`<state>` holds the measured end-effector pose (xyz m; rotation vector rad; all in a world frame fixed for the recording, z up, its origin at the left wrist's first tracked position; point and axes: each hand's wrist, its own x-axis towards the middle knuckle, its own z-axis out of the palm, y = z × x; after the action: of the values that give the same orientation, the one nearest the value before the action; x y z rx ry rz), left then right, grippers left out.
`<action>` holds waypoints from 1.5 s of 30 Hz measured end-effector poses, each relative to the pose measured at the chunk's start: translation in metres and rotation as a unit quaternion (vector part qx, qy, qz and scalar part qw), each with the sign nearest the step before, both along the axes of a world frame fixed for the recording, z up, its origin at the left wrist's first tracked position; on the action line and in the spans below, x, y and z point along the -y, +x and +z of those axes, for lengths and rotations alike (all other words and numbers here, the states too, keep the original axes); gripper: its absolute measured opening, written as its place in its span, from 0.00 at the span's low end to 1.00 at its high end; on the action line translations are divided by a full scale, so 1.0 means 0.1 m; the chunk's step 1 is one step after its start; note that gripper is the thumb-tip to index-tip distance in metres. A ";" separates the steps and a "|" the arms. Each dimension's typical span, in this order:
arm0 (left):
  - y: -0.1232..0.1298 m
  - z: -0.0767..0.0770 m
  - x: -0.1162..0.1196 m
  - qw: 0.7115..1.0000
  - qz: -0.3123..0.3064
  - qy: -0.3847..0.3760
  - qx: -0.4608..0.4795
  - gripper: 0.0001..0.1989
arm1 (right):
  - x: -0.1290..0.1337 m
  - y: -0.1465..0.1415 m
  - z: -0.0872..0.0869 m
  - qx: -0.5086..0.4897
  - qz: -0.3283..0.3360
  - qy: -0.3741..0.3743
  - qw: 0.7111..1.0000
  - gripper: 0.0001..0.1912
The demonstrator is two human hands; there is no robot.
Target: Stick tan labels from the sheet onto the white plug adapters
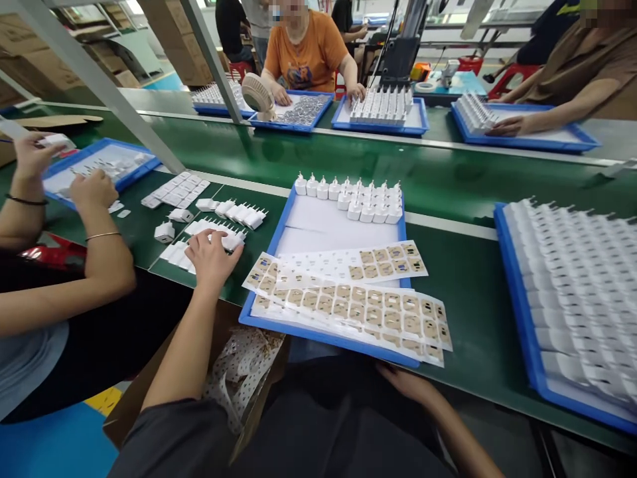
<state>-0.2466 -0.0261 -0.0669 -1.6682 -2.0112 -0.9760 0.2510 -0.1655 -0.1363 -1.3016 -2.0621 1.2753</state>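
**A:** Your left hand lies flat, fingers spread and released, on the near row of white plugs on the green belt, left of the blue tray. It presses on them but grips none. Your right hand sits low at the near edge, under the sticker sheets; I cannot tell whether its fingers are curled or loose.

**B:** How will those plugs handle?

**A:** My guess is light and stiff: hard plastic shells with 2 metal pins each. They look smooth, so they could slip if you pinch the rounded corners. Take one by its flat sides, thumb on 1 face and fingers on the other, clear of the pins.

**B:** Which way do they point?

**A:** The ones under your hand lie on their sides, pins aimed right and a little far, toward the tray. Each plug's long axis runs along its pins, while the row itself runs left to right. A 2nd row just beyond lies the same way. Inside the tray, the far cluster of plugs stands upright, pins up.

**B:** And the sheets?

**A:** Thin and floppy by the look of them, overlapping across the tray's near edge, their long side running left to right. They'd likely bend if you lift them by 1 corner.
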 end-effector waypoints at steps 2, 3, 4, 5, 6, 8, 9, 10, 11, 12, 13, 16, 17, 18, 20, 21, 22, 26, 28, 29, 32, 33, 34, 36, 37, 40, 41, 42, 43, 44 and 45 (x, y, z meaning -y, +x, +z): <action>0.14 0.12 -0.04 0.998 -0.055 0.010 0.006 0.21 | 0.13 0.25 0.34 0.096 0.038 -0.049 0.993 0.15; 0.27 0.18 -0.07 0.995 -0.101 0.010 0.010 0.20 | 0.17 0.34 0.54 0.114 0.075 -0.082 0.987 0.17; 0.42 0.24 -0.11 0.988 -0.156 0.000 0.011 0.18 | 0.18 0.41 0.74 0.116 0.119 -0.108 0.980 0.17; 0.61 0.30 -0.14 0.977 -0.211 -0.024 0.013 0.17 | 0.17 0.46 0.94 0.112 0.153 -0.129 0.973 0.18; 0.81 0.35 -0.18 0.964 -0.259 -0.066 0.008 0.17 | 0.12 0.49 1.13 0.109 0.159 -0.127 0.973 0.19; 1.25 0.41 -0.25 0.941 -0.305 -0.150 -0.015 0.17 | -0.05 0.46 1.43 0.095 0.160 -0.069 0.980 0.20; 1.46 0.44 -0.28 0.934 -0.315 -0.166 -0.021 0.16 | -0.17 0.41 1.53 0.088 0.155 -0.024 0.984 0.20; 1.66 0.46 -0.31 0.927 -0.318 -0.198 -0.030 0.16 | -0.32 0.34 1.60 0.079 0.146 0.027 0.986 0.20; 1.82 0.47 -0.34 0.914 -0.304 -0.265 -0.042 0.18 | -0.47 0.25 1.64 0.071 0.131 0.081 0.986 0.18; 1.96 0.49 -0.37 0.900 -0.291 -0.321 -0.047 0.21 | -0.62 0.14 1.65 0.059 0.112 0.135 0.983 0.16; 2.06 0.50 -0.40 0.886 -0.279 -0.366 -0.049 0.23 | -0.77 0.03 1.64 0.056 0.101 0.171 0.979 0.15; 2.22 0.52 -0.46 0.864 -0.271 -0.421 -0.040 0.23 | -1.17 -0.28 1.55 0.058 0.095 0.222 0.969 0.13; 2.23 0.53 -0.47 0.862 -0.276 -0.424 -0.035 0.20 | -1.28 -0.35 1.50 0.059 0.098 0.230 0.966 0.13; 2.24 0.53 -0.48 0.857 -0.283 -0.429 -0.028 0.17 | -1.37 -0.41 1.45 0.060 0.101 0.236 0.965 0.13; 2.24 0.55 -0.50 0.844 -0.302 -0.442 -0.009 0.13 | -1.50 -0.49 1.36 0.064 0.110 0.246 0.961 0.13; 2.23 0.56 -0.50 0.838 -0.312 -0.448 0.003 0.12 | -1.55 -0.51 1.30 0.065 0.113 0.252 0.959 0.13; 2.23 0.58 -0.50 0.831 -0.322 -0.454 0.017 0.11 | -1.58 -0.53 1.25 0.065 0.112 0.263 0.956 0.12; 2.21 0.63 -0.50 0.800 -0.350 -0.481 0.083 0.09 | -1.63 -0.52 1.06 0.042 0.085 0.334 0.938 0.12; 2.19 0.64 -0.49 0.784 -0.358 -0.494 0.115 0.09 | -1.62 -0.51 1.01 0.028 0.079 0.369 0.926 0.12; 2.18 0.64 -0.48 0.773 -0.363 -0.500 0.141 0.10 | -1.62 -0.50 0.99 0.023 0.079 0.384 0.920 0.12; 2.18 0.65 -0.44 0.721 -0.391 -0.509 0.260 0.13 | -1.60 -0.48 0.98 0.017 0.074 0.413 0.908 0.13; 2.18 0.66 -0.41 0.702 -0.398 -0.509 0.299 0.14 | -1.60 -0.48 0.99 0.016 0.075 0.419 0.905 0.14; 2.19 0.66 -0.39 0.687 -0.403 -0.508 0.327 0.16 | -1.59 -0.48 1.00 0.015 0.076 0.425 0.902 0.13; 2.21 0.68 -0.35 0.679 -0.405 -0.502 0.349 0.18 | -1.58 -0.49 1.01 0.009 0.080 0.433 0.898 0.12; 2.23 0.68 -0.34 0.680 -0.405 -0.498 0.354 0.19 | -1.58 -0.49 1.01 0.005 0.080 0.436 0.896 0.12; 2.25 0.70 -0.32 0.673 -0.407 -0.494 0.370 0.22 | -1.57 -0.49 1.02 -0.005 0.080 0.436 0.896 0.11; 2.25 0.70 -0.32 0.667 -0.407 -0.497 0.377 0.22 | -1.56 -0.49 1.02 -0.006 0.082 0.437 0.895 0.11; 2.25 0.70 -0.33 0.660 -0.407 -0.501 0.384 0.22 | -1.56 -0.49 1.02 -0.007 0.085 0.441 0.894 0.10; 2.25 0.70 -0.33 0.653 -0.408 -0.504 0.391 0.22 | -1.56 -0.49 1.02 -0.008 0.090 0.446 0.891 0.10; 2.24 0.70 -0.34 0.644 -0.411 -0.508 0.398 0.21 | -1.56 -0.48 1.02 -0.009 0.094 0.452 0.887 0.09; 2.23 0.69 -0.34 0.636 -0.414 -0.511 0.404 0.21 | -1.56 -0.48 1.02 -0.011 0.098 0.459 0.883 0.09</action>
<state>-0.0235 0.0076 0.0026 -3.5266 -2.5877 -0.9509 0.2028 -0.0096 -0.0341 -0.6326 -2.3361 0.2285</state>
